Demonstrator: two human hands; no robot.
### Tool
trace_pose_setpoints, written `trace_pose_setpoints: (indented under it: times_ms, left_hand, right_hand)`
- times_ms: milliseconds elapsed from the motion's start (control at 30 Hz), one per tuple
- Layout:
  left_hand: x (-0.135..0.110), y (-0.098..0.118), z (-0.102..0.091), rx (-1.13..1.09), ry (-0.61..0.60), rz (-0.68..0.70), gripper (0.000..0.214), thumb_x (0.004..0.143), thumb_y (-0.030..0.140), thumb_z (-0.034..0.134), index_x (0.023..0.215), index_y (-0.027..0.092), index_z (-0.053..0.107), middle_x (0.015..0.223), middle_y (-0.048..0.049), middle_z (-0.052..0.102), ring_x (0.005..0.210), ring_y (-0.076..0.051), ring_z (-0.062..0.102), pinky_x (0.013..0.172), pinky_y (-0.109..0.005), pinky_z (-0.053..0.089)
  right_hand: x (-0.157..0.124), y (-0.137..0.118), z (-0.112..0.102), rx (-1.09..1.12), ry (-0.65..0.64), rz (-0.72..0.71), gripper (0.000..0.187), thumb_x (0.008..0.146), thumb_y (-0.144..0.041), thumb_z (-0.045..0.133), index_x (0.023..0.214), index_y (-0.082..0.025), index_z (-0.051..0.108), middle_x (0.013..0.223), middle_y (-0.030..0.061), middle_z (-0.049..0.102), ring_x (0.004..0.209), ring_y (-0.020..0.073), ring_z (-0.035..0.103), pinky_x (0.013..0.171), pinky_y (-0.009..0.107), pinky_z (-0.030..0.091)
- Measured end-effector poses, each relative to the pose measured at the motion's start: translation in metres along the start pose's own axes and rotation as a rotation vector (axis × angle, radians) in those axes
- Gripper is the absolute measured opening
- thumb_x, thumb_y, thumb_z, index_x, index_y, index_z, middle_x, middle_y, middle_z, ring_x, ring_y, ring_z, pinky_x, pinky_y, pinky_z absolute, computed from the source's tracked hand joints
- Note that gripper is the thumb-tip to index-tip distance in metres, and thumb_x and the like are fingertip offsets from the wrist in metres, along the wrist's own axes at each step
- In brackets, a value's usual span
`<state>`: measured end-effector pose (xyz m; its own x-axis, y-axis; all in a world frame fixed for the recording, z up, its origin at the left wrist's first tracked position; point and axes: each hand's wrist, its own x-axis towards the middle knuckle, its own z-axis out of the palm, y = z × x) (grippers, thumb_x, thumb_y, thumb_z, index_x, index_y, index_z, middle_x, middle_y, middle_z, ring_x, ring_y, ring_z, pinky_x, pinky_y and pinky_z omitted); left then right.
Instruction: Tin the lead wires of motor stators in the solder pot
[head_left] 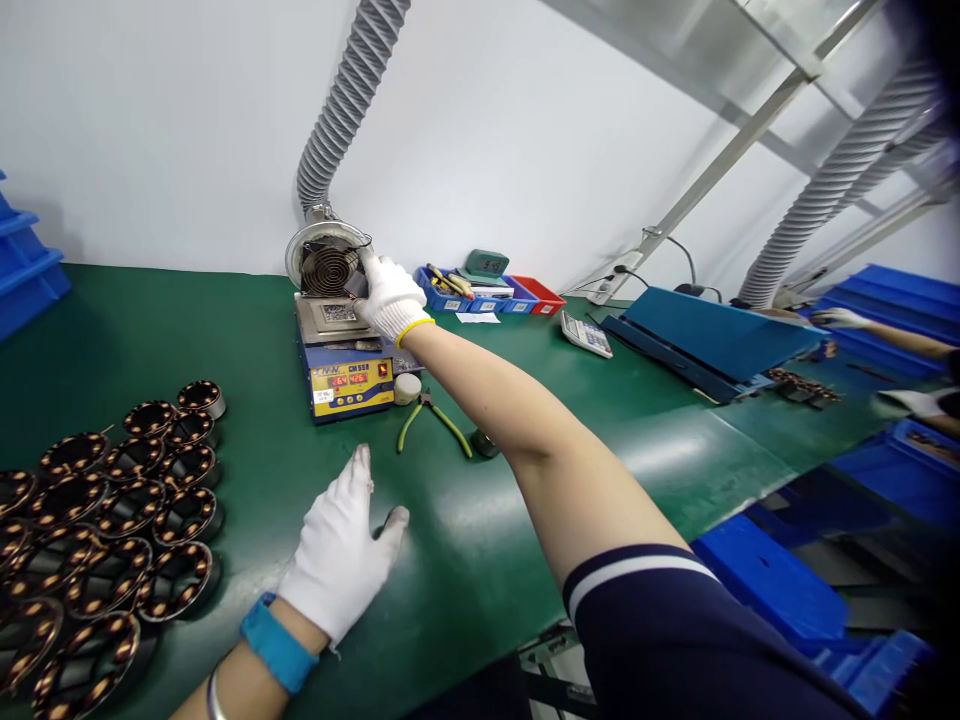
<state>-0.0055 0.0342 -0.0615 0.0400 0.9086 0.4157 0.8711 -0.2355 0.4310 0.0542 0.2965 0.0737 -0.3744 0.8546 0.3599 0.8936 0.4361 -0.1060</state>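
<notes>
My left hand (337, 560), in a white glove, hovers over or rests on the green table with its fingers stretched and thumb apart, holding nothing. My right hand (395, 298), in a white glove with a yellow cuff edge, reaches to the yellow and blue solder pot (351, 388) with a lit red display. Its fingers are bent round a small dark part (357, 285) beside the fan (328, 270); the fingers hide most of that part. Ring-shaped motor stators (180, 582) with copper windings stand in rows left of my left hand.
Green-handled cutters (427, 425) and a white round tub (407, 388) lie by the pot. Small blue bins (487, 304), a red bin (541, 295), a calculator (585, 334) and a blue sloped stand (720, 335) are farther right. A co-worker's gloved hands (911, 403) show at the right edge.
</notes>
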Motion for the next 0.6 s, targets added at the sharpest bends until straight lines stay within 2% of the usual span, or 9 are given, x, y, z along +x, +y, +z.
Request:
trace_pose_setpoints:
  times_ms: [233,367,467,600]
  left_hand:
    - [0.002,-0.001,0.0,0.007,-0.057,-0.034,0.072,0.087,0.042,0.055,0.144,0.005,0.031,0.131,-0.0219,0.057,0.105,-0.028,0.065,0.089,-0.04,0.055]
    - [0.006,0.002,-0.005,-0.086,-0.066,-0.137,0.072,0.087,0.045,0.054,0.143,0.005,0.034,0.136,-0.021,0.053,0.109,-0.029,0.063,0.093,-0.042,0.054]
    - [0.009,0.005,-0.011,-0.242,-0.004,-0.298,0.075,0.087,0.047,0.053,0.144,0.004,0.032,0.139,-0.0208,0.05,0.116,-0.03,0.06,0.098,-0.041,0.051]
    - [0.012,0.007,-0.016,-0.397,0.122,-0.457,0.079,0.086,0.049,0.051,0.148,0.007,0.025,0.143,-0.0213,0.046,0.123,-0.029,0.055,0.104,-0.043,0.047]
  right_hand:
    - [0.002,0.004,-0.019,0.02,0.031,0.0,0.077,0.076,-0.029,0.067,0.144,-0.02,0.034,0.125,0.0136,0.053,0.117,0.0324,0.051,0.098,0.049,0.045]
    - [-0.017,0.005,-0.038,0.274,0.069,0.078,0.076,0.077,-0.033,0.068,0.143,-0.014,0.037,0.124,0.0116,0.055,0.119,0.0303,0.052,0.103,0.047,0.041]
    - [-0.06,-0.005,-0.038,0.634,0.004,0.247,0.073,0.073,-0.043,0.071,0.136,-0.014,0.047,0.115,0.0084,0.062,0.111,0.0261,0.058,0.101,0.043,0.045]
    - [-0.149,-0.033,-0.011,1.123,-0.29,0.431,0.07,0.075,-0.051,0.069,0.135,-0.022,0.048,0.103,0.0053,0.066,0.096,0.0222,0.063,0.088,0.04,0.053]
